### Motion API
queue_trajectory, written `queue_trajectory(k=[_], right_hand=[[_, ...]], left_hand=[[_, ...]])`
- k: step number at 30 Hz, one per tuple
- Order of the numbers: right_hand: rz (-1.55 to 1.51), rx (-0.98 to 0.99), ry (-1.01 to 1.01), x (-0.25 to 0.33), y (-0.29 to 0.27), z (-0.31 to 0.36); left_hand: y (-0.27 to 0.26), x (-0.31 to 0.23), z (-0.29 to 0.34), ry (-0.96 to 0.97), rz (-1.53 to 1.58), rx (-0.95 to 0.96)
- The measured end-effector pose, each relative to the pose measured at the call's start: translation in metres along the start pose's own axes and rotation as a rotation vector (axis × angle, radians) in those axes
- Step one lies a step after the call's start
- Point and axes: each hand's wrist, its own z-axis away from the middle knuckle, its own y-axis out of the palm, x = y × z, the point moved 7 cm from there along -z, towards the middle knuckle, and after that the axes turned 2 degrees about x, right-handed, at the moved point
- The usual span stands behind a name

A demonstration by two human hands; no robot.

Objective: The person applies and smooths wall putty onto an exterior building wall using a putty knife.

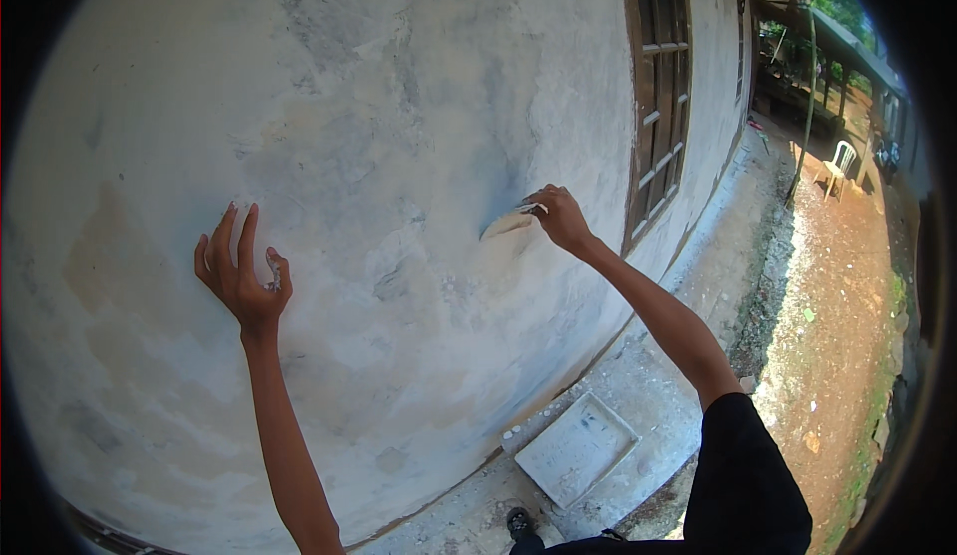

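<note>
My right hand (560,218) is closed on a flat, pale beige piece (508,224) with a curved edge, held against or very near the wall. Its exact kind does not show. Off to the left, my left hand (244,274) has its fingers spread and raised toward the wall, with whitish smears around the thumb and fingertips. Whether its fingertips touch the surface I cannot tell. The wall (369,286) in front of both hands is off-white, with grey and beige patches and rough scuffed marks.
Below my right arm, a shallow white rectangular tray (610,463) rests on the concrete ledge (658,411). A brown-framed window (660,87) is set in the wall at the right. Farther off stand a pole (809,97) and a white plastic chair (840,163) on bare earth.
</note>
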Motion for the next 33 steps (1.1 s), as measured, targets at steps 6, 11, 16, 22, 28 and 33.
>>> queue_trajectory(k=[6, 11, 16, 22, 28, 33], right_hand=[[0.03, -0.759, 0.15, -0.009, -0.143, -0.096], [0.11, -0.523, -0.063, 0.001, -0.055, -0.045], [0.009, -0.109, 0.092, 0.031, 0.111, 0.152], [-0.159, 0.414, 0.108, 0.041, 0.183, 0.289], [-0.063, 0.074, 0.067, 0.043, 0.077, 0.103], [-0.022, -0.286, -0.081, 0.089, -0.013, 0.004]], left_hand=[[-0.003, 0.003, 0.001, 0.001, -0.001, 0.015], [-0.001, 0.0, 0.0, 0.016, -0.018, 0.017], [-0.004, 0.004, 0.0, 0.043, -0.036, 0.006], [-0.003, -0.003, -0.005, 0.056, -0.05, -0.008], [0.001, 0.001, 0.002, 0.032, -0.045, -0.029], [-0.007, 0.008, 0.004, 0.058, -0.039, -0.014]])
